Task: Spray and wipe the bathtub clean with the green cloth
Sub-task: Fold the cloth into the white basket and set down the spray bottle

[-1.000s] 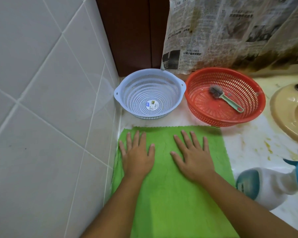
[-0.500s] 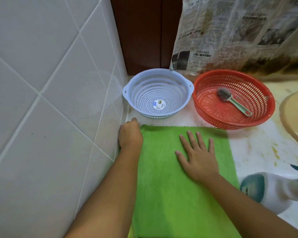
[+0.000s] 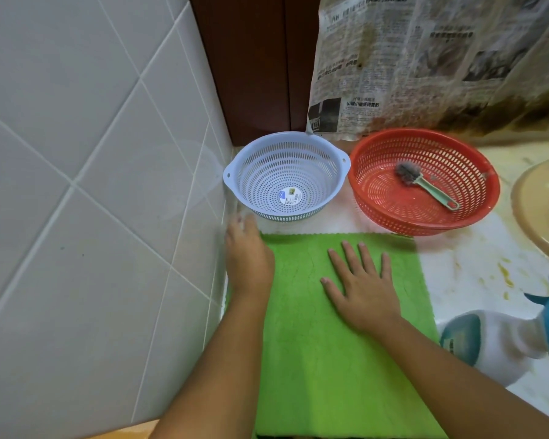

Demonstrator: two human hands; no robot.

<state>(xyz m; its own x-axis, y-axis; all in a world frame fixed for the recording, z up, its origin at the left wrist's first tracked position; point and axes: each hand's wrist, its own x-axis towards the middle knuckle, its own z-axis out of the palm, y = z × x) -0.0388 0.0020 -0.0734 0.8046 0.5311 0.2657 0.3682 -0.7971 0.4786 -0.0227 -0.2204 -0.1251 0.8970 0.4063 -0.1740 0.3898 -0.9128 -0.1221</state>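
Right hand (image 3: 363, 289) flat on green cloth (image 3: 330, 359); left hand (image 3: 249, 258) at its corner.

Bright green cloth (image 3: 336, 337) at lower centre, plain, with a scalloped top edge. Pale blue colander (image 3: 286, 177) at centre, dotted with holes, white label inside. Orange-red basket (image 3: 425, 182) to its right, perforated, with a grey-bristled, green-handled brush (image 3: 425, 185). White counter (image 3: 476, 267) with yellow-brown stains. White-and-teal spray bottle (image 3: 504, 337) at lower right. Pale grey diagonal tiles (image 3: 76, 185) on left. Dark brown panel (image 3: 254, 68) and stained black-and-white newsprint (image 3: 425, 58) above.
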